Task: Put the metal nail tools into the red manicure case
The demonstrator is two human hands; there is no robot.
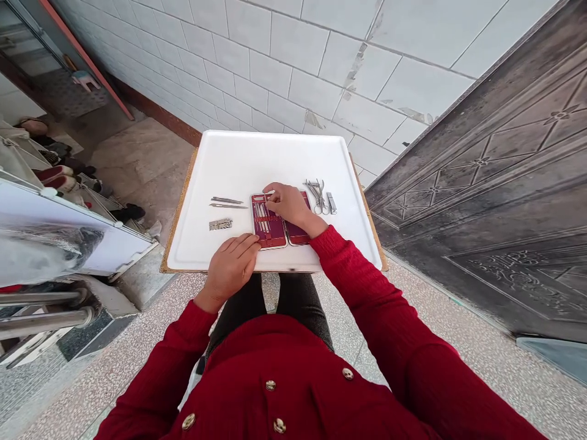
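A red manicure case (277,239) lies unfolded on the white tray, with several slim metal tools (262,214) under a strap in its left half. My left hand (233,264) has its fingers close together, fingertips holding the case's near left corner. Over the middle of the case is my right hand (291,205), thumb and index finger pinched together; whatever is between them is hidden. Its palm covers part of the right half. Left of the case are two thin metal tools (228,203) and a nail clipper-like piece (221,224).
Right of the case lie nippers and small scissors (316,194) beside a nail clipper (331,203). The white tray (270,153) sits on a brown board against a tiled wall (293,79). A dark carved door (486,201) stands right; a shoe rack (59,195) is left.
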